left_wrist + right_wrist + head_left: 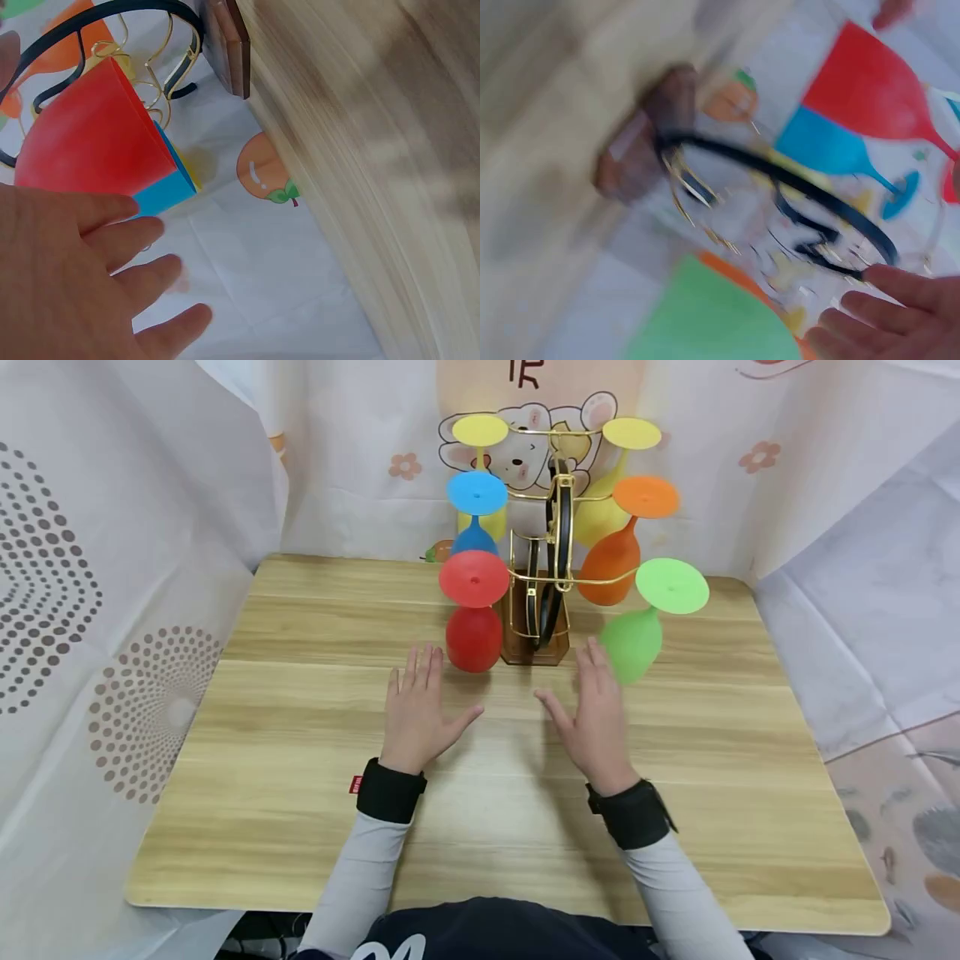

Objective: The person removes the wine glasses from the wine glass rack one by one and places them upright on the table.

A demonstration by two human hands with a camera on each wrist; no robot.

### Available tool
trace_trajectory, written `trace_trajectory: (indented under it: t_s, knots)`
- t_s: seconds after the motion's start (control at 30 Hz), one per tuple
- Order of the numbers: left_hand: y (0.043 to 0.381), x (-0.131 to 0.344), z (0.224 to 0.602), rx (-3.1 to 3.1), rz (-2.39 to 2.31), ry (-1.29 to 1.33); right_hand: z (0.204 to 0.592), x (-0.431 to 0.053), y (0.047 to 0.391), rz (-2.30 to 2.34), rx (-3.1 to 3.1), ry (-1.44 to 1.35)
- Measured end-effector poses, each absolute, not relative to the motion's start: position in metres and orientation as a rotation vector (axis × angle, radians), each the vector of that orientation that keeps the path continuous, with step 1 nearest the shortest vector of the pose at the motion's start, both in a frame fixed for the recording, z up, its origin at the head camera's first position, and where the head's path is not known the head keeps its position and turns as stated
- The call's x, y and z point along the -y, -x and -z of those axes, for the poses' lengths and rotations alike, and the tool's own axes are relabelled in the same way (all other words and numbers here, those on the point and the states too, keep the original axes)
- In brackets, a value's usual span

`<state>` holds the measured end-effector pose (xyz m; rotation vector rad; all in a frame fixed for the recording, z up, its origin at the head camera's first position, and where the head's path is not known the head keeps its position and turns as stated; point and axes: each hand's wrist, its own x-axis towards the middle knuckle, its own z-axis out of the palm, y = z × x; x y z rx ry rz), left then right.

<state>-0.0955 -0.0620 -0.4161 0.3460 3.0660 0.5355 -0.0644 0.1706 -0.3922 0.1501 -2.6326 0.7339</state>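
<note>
A gold wire rack with black curved parts and a brown base stands at the table's back. Colourful goblets hang upside down from it: red, blue and yellow on the left; green, orange and yellow on the right. My left hand, fingers straight and thumb spread, is close to the red goblet. Fingers of my right hand point forward beside the green goblet, overlapping its edge in the head view. Neither hand holds anything.
The wooden table reaches back to a white printed curtain, which also hangs at both sides. A small red tag shows beside the left wristband. The right wrist view is blurred.
</note>
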Motion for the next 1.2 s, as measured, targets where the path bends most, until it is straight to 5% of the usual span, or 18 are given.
trace_trajectory:
  t_s: [0.4, 0.7, 1.2]
  knots:
    - [0.07, 0.064, 0.415, -2.924, -0.59, -0.379, 0.318, -0.247, 0.089, -0.473, 2.334, -0.35]
    - [0.06, 0.06, 0.421, -2.915, -0.599, -0.456, 0.312, -0.286, 0.107, -0.31, 2.449, -0.444]
    - [0.059, 0.061, 0.421, -2.965, -0.601, -0.458, 0.308, -0.286, 0.111, -0.204, 2.388, -0.562]
